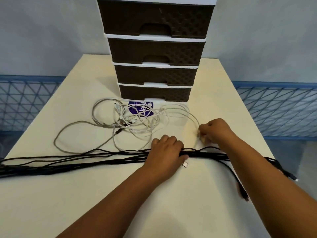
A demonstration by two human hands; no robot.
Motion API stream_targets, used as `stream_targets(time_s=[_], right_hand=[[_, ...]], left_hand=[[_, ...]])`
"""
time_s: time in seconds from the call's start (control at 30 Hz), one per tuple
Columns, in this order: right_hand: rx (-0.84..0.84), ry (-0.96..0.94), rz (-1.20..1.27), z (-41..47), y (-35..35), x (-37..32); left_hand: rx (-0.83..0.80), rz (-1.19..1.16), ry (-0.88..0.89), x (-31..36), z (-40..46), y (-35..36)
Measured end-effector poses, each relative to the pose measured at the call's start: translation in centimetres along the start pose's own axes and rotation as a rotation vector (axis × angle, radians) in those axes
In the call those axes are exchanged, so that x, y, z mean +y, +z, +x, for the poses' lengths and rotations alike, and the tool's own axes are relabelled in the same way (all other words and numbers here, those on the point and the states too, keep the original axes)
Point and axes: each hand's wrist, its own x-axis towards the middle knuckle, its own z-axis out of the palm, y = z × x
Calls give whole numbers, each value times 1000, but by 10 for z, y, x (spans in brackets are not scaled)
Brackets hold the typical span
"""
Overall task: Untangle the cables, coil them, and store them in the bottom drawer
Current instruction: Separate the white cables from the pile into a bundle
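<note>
On the surface (171, 194) in front of the drawer unit (155, 66), our left hand (165, 150) curls over the bundle of black cables (77, 162), gripping it. Our right hand (215, 130) pinches 1 white cable (192, 117) running into the white tangle (130, 119). We judge that pulling it hard could tighten knots or drag the tangle along. The bottom drawer (155, 93) is closed.

Left hand (167, 148) around black cables (72, 163); right hand (214, 130) pinching white cable (192, 115)
</note>
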Motion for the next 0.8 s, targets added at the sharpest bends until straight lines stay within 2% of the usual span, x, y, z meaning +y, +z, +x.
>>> stream_targets(time_s=[0.13,0.3,0.4,0.5,0.57,0.6,0.63,0.7,0.77,0.8], right_hand=[[-47,58,376,4,-6,1],[-78,-24,654,0,-33,-15],[-73,-176,627,-13,-59,-37],[-148,-404,395,-36,-85,-62],[-209,-570,199,-53,-97,-74],[-239,-640,120,-63,-100,-78],[-286,-697,72,-74,-101,-82],[-465,-779,62,-97,-97,-84],[-720,-823,75,-118,-86,-81],[-841,-816,70,-125,-80,-77]], left_hand=[[149,4,55,3,-8,14],[121,34,32,6,-17,18],[77,2,-12,12,-22,10],[196,-139,-90,14,-24,-13],[333,-429,-254,18,-16,-39],[361,-690,-405,20,-10,-55],[319,-992,-578,21,-3,-69],[60,-1544,-802,16,8,-87],[-134,-1990,-814,10,10,-97],[-141,-2142,-818,5,10,-101]])
